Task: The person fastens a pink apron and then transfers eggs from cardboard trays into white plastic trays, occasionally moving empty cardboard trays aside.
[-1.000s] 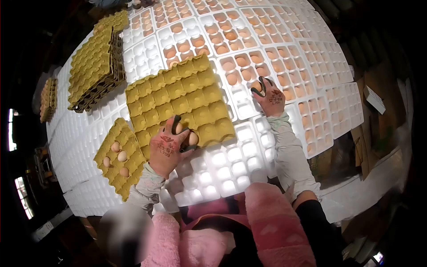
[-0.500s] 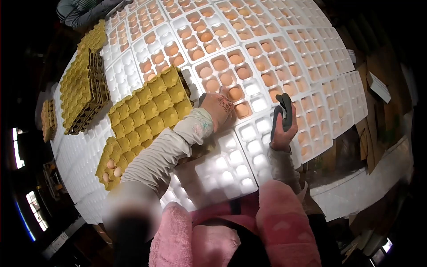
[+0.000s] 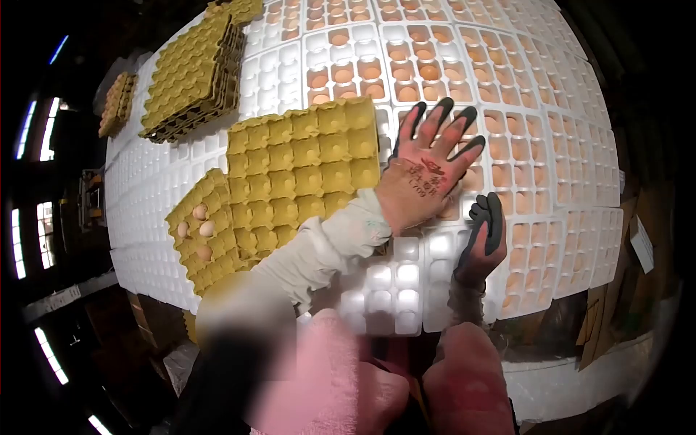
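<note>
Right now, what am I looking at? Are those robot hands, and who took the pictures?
No robot here! They're one person's hands in gloves, seen by a camera worn on that person's head, looking down. All the pictures come from it. White trays cover the surface, many holding eggs. Yellowish trays lie on top, one with four eggs. The left hand spreads its fingers over a white tray. The right hand has curled fingers; I can't tell if it holds anything.
</note>
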`<state>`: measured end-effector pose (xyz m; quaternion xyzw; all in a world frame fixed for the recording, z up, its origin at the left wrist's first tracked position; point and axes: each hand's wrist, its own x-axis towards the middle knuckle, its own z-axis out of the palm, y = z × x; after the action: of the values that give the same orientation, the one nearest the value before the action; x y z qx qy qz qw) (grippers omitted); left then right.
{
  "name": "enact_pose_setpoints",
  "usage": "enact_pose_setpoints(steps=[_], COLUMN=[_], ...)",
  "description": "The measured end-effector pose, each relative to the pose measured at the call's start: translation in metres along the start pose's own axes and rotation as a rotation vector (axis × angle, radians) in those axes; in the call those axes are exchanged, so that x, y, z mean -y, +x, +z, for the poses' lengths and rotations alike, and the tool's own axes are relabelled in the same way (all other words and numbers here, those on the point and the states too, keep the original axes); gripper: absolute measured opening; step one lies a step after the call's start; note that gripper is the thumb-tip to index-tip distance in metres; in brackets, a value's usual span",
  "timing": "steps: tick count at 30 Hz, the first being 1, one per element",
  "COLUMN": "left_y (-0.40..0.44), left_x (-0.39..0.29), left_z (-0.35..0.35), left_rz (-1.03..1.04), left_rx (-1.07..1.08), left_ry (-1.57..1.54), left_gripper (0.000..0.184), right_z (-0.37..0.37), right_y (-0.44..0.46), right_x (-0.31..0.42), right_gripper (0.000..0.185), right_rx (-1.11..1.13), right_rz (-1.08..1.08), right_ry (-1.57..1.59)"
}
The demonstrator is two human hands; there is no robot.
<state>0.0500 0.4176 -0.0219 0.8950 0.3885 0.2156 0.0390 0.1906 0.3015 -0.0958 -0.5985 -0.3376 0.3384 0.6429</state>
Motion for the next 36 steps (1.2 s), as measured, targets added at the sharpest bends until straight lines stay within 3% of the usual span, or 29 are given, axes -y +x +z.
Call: enact_pose_setpoints(steps=[1, 3, 5, 6, 7, 9, 10, 11, 13, 14, 15, 17, 18, 20, 21, 22, 23, 25, 27, 29, 31, 32, 33, 34, 35, 36], left_y=[-0.024, -0.099, -0.190, -0.218, -0.245, -0.265, -0.260, -0.273, -0.264, -0.258, -0.250, -0.229, -0.216, -0.190, -0.185, -0.186, -0.190, -0.201, -0.210, -0.211, -0.200, -0.190, -0.183, -0.176, -0.168, -0.162], left_x=[0.023, 0.088, 0.134, 0.139, 0.144, 0.150, 0.149, 0.162, 0.173, 0.191, 0.213, 0.269, 0.304, 0.342, 0.363, 0.411, 0.433, 0.441, 0.433, 0.406, 0.356, 0.319, 0.309, 0.307, 0.306, 0.302], left_z=[-0.045, -0.085, -0.109, -0.117, -0.112, -0.118, -0.130, -0.129, -0.143, -0.153, -0.166, -0.197, -0.199, -0.221, -0.233, -0.209, -0.197, -0.189, -0.190, -0.195, -0.194, -0.188, -0.163, -0.135, -0.113, -0.090], left_rz=[-0.155, -0.617, -1.078, -1.262, -1.252, -1.253, -1.243, -1.111, -1.029, -0.960, -0.900, -0.904, -0.798, -0.967, -1.115, -1.248, -1.332, -1.322, -1.213, -1.094, -0.993, -0.871, -0.765, -0.582, -0.449, -0.441], left_rx=[-0.063, -0.165, 0.121, 0.256, 0.244, 0.170, 0.061, -0.018, -0.400, -0.510, -0.618, -0.661, -0.862, -0.998, -1.028, -1.050, -1.038, -0.928, -0.752, -0.603, -0.566, -0.503, -0.363, -0.214, -0.020, 0.122], left_ry=[0.100, 0.512, 0.722, 0.543, 0.403, -0.141, -0.344, -0.517, -0.907, -0.917, -0.935, -0.822, -0.959, -1.363, -1.374, -1.181, -1.186, -1.338, -1.534, -1.607, -1.419, -1.167, -1.171, -0.777, -0.461, -0.130], left_gripper=[0.049, 0.053, 0.053, 0.050, 0.047, 0.046, 0.044, 0.038, 0.033, 0.031, 0.031, 0.034, 0.031, 0.033, 0.034, 0.036, 0.035, 0.036, 0.039, 0.043, 0.043, 0.041, 0.037, 0.035, 0.045, 0.058], right_z=[0.023, 0.064, 0.096, 0.104, 0.107, 0.107, 0.102, 0.102, 0.137, 0.150, 0.172, 0.241, 0.265, 0.306, 0.318, 0.329, 0.336, 0.338, 0.320, 0.291, 0.279, 0.281, 0.288, 0.299, 0.309, 0.314], right_y=[0.001, 0.004, -0.010, -0.015, -0.015, -0.008, 0.002, 0.014, 0.030, 0.052, 0.068, 0.059, 0.055, 0.021, 0.005, -0.019, -0.044, -0.088, -0.113, -0.106, -0.065, -0.040, -0.011, 0.012, 0.032, 0.053], right_x=[0.002, 0.021, 0.017, 0.016, 0.012, 0.036, 0.046, 0.059, 0.103, 0.109, 0.130, 0.186, 0.204, 0.202, 0.184, 0.165, 0.146, 0.095, 0.071, 0.060, 0.053, 0.041, 0.032, 0.022, 0.011, -0.010], right_gripper=[0.039, 0.038, 0.037, 0.035, 0.034, 0.028, 0.031, 0.034, 0.031, 0.032, 0.038, 0.048, 0.048, 0.044, 0.042, 0.041, 0.039, 0.037, 0.037, 0.036, 0.034, 0.035, 0.042, 0.048, 0.051, 0.054], right_rx=[0.146, 0.520, 0.648, 0.661, 0.668, 0.640, 0.624, 0.604, 0.492, 0.473, 0.569, 0.544, 0.534, 0.447, 0.541, 0.655, 0.786, 0.916, 1.013, 0.940, 0.814, 0.725, 0.768, 0.758, 0.819, 0.968], right_rz=[0.047, -0.011, -0.211, -0.233, -0.248, -0.040, -0.057, -0.068, -0.225, -0.358, -0.363, -0.707, -0.908, -0.794, -0.630, -0.433, -0.188, 0.088, 0.148, 0.145, -0.133, -0.306, -0.387, -0.587, -0.824, -0.813], right_ry=[0.008, -0.533, -0.782, -0.822, -0.868, -0.572, -0.519, -0.470, -0.406, -0.379, -0.124, -0.013, -0.068, 0.060, 0.141, 0.170, 0.157, 0.053, -0.059, -0.250, -0.441, -0.570, -0.767, -0.991, -1.171, -1.326])
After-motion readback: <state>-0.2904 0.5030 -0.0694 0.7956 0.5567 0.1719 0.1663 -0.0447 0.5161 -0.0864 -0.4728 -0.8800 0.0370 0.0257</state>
